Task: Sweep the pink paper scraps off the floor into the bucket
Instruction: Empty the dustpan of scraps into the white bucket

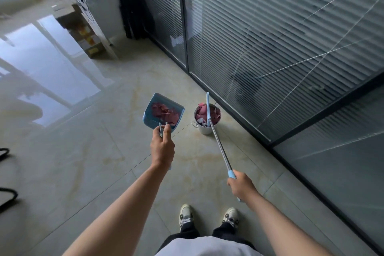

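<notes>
near the middle of the frame, seen from above, a person's left hand (162,146) has its fingers curled round the thin metal handle of a blue dustpan (163,111), which is raised off the pale tiled floor (83,151) and carries a heap of pink paper scraps (165,113). just to the right of the dustpan, a small metal bucket (205,120) stands on the floor close to a glass wall with grey blinds (280,37); more pink scraps, with a few white bits, fill it to the rim. the right hand (241,186), at lower right of centre, grips the light blue sleeve at the upper end of a broom (218,141) with a long silver shaft. the shaft slants up and left across the bucket's mouth, and the thin blue head stands edge-on above the bucket; whether it touches the scraps inside is hard to tell from this angle. both bare forearms reach in from the bottom edge. at the bottom centre are two pale shoes (186,215), dark trouser legs and the hem of a white top. at the upper left, the glossy floor reflects bright windows, and cardboard boxes (83,31) sit against a white wall. black curved shapes show at the left edge.
</notes>
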Motion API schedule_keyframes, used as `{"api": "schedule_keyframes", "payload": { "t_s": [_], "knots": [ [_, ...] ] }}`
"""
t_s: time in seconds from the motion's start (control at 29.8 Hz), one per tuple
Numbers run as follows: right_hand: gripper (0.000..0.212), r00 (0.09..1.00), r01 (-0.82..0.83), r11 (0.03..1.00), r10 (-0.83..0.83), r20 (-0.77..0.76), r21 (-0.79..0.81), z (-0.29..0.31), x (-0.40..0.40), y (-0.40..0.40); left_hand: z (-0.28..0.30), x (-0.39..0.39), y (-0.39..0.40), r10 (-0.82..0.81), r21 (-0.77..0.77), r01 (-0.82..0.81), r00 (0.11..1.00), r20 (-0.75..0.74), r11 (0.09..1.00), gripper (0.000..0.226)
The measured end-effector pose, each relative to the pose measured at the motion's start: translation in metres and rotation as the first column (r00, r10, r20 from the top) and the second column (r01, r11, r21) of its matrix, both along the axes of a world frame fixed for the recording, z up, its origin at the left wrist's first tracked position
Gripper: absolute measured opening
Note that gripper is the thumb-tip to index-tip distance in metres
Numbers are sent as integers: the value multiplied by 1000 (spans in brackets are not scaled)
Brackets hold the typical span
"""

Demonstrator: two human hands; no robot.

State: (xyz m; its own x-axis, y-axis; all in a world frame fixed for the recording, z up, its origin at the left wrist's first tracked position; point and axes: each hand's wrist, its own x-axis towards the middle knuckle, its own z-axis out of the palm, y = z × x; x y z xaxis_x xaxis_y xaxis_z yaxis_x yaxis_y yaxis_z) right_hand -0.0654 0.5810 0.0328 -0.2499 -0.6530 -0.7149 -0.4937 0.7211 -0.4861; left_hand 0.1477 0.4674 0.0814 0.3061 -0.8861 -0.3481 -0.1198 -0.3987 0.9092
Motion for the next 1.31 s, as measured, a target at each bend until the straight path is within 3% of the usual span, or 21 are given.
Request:
{"api": "schedule_keyframes", "payload": {
  "t_s": [0.1,0.27,0.47,0.64,0.8,1.01,1.14,1.31],
  "knots": [
    [7,1000,-13,1000,12,-20,-5,17,-2,10,0,-3,-2,12,-10,-12,1000,-18,1000,22],
    [28,999,17,998,-20,-46,-57,41,-11,28,1,-12,-5,4,-9,-4,1000,-15,1000,23],
    [8,998,36,994,-41,-46,-101,55,-17,47,2,-20,-1,-30,-36,29,999,-35,999,29],
    [14,994,110,990,-109,8,-91,57,-21,60,2,-28,9,-122,-36,124,991,53,992,39],
    [17,996,60,995,-66,-65,-84,59,-25,80,10,-41,24,-247,-59,259,956,157,964,33],
    [2,986,58,998,-62,-152,-31,57,-33,103,6,-52,38,-457,-1,487,821,342,874,32],
    [13,982,110,994,-108,-153,0,51,-38,111,-5,-57,44,-577,121,597,674,461,793,45],
    [10,976,149,988,-140,-166,44,40,-44,118,-15,-62,45,-671,194,702,506,542,685,49]
  ]
}}
